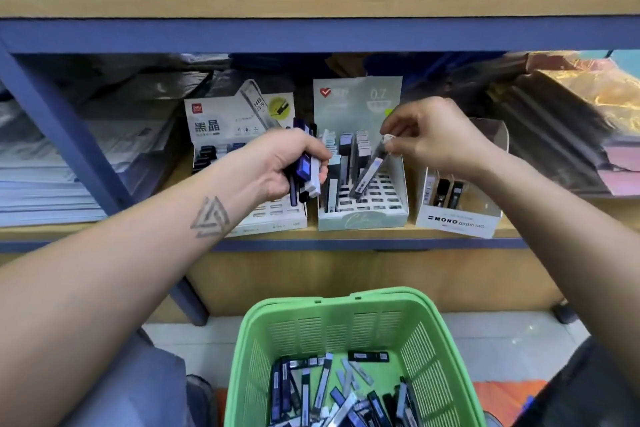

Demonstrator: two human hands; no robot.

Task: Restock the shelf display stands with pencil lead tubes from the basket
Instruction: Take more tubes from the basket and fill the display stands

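Right hand (pixel 429 140) at centre frame pinches one lead tube (pixel 367 174) by its cap, long axis slanting down-left into the middle display stand (pixel 363 215), open slots around it. Left hand (pixel 277 166) grips a bundle of tubes (pixel 306 170). Green basket (pixel 446 350) sits bottom centre.

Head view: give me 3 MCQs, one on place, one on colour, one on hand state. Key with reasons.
1. Where is the tube pinched by the right hand?
A. Over the middle 0.7 stand
B. Inside the basket
C. On the floor

2. What colour is the basket?
A. Red
B. Green
C. Grey

3. What is the left hand doing?
A. Hanging open and idle
B. Pressing flat on the shelf
C. Gripping a bunch of tubes

Key: 1 A, the tube slants down into the slotted tray of the 0.7 stand. 2 B, its rim and slatted walls are green. 3 C, its fingers curl round several tubes, in front of the left stand.
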